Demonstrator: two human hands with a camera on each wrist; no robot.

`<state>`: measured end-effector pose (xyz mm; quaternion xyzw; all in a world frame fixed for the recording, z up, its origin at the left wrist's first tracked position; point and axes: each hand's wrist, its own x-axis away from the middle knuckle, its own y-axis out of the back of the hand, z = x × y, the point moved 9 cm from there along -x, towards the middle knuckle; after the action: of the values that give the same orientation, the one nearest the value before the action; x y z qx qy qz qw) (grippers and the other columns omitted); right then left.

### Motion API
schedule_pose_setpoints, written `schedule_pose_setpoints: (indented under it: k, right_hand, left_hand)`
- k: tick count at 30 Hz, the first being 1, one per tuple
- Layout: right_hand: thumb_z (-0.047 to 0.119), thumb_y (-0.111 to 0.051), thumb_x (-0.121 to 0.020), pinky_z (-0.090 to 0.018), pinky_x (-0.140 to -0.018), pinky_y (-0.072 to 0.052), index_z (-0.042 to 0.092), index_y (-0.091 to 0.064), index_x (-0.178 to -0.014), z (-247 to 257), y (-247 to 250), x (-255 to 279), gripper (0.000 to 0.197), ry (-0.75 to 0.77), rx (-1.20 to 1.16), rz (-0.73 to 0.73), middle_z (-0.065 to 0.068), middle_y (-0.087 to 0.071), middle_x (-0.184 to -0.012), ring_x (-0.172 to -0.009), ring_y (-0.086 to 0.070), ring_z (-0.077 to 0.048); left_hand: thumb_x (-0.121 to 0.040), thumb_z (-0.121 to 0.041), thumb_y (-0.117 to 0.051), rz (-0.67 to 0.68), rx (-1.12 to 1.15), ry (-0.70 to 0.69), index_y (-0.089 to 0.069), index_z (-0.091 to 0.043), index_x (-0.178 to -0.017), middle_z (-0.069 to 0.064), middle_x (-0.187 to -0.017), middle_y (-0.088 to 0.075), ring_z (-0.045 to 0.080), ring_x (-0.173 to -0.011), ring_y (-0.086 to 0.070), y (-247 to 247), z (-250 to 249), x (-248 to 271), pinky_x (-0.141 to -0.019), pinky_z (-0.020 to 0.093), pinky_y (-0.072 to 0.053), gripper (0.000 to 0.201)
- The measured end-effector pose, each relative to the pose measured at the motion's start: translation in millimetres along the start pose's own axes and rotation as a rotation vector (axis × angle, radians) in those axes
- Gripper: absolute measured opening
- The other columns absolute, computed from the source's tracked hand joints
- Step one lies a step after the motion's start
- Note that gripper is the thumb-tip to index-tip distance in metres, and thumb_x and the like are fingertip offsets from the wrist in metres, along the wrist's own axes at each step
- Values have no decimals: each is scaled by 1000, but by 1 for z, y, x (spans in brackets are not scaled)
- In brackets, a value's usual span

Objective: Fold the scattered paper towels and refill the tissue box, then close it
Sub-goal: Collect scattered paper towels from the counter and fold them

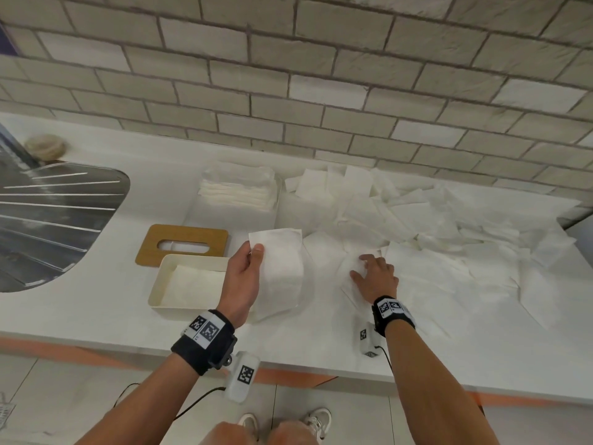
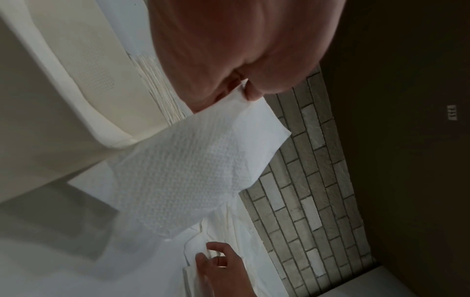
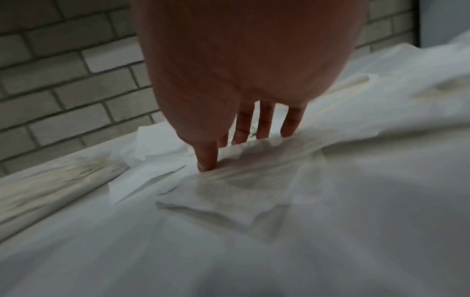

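My left hand (image 1: 248, 271) pinches a corner of a white paper towel (image 1: 282, 268) that hangs above the counter, just right of the open cream tissue box (image 1: 189, 282); in the left wrist view the same paper towel (image 2: 193, 170) droops from my left hand (image 2: 244, 91) beside the box (image 2: 50, 112). The box holds at least one towel. Its wooden lid (image 1: 181, 245) with an oval slot lies behind it. My right hand (image 1: 373, 273) rests with fingers spread on another towel (image 1: 351, 277) on the counter. In the right wrist view, the fingertips (image 3: 207, 162) press into that towel (image 3: 229, 193).
A heap of loose white towels (image 1: 433, 229) covers the right half of the white counter (image 1: 96, 316). A neat stack of folded towels (image 1: 237, 189) sits by the brick wall. A steel sink drainboard (image 1: 48, 213) lies at left. The counter's front edge (image 1: 288, 370) runs below my wrists.
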<state>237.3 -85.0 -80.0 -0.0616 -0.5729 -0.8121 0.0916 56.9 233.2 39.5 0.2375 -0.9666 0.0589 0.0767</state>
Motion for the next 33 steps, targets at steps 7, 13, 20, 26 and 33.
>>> schedule_pose_setpoints:
  k: [7,13,20,26,33]
  right_hand:
    - [36,-72,-92,-55,-104,-38,49,-51,-134,4,4,-5,49,-71,-50,32,6,-49,-146,-132,-46,-33]
    - [37,-69,-94,-44,-88,-36,40,-66,-99,32,33,0,7,79,-83,-58,13,-72,-100,-106,-62,-24]
    - [24,-90,-88,-34,-87,-57,20,-65,-88,60,114,37,25,326,-391,-297,5,-74,-101,-94,-70,-15]
    - [21,-79,-97,-24,-85,-46,23,-69,-110,105,165,55,17,448,-236,-179,6,-65,-101,-99,-63,-14]
    - [34,-64,-107,-15,-67,-40,28,-53,-107,189,165,101,13,556,-198,-38,7,-64,-86,-84,-61,-21]
  left_hand:
    - [-106,-50,-51,28,-28,-30,-50,4,-102,4,-90,-49,21,-84,-44,2,9,11,-82,40,-38,54]
    - [-99,-63,-55,42,-41,1,-49,5,-107,0,-96,-52,23,-88,-46,5,24,9,-82,43,-40,69]
    - [-99,-60,-55,8,-6,-17,-59,-5,-110,20,-99,-64,26,-92,-57,14,12,3,-86,50,-50,56]
    - [-111,-29,-55,-28,24,-41,-63,-18,-127,4,-112,-80,25,-109,-76,14,-9,-6,-95,52,-61,21]
    - [-106,-23,-64,-181,60,-135,-61,-20,-128,-3,-114,-78,16,-107,-75,68,-40,-8,-83,32,-60,22]
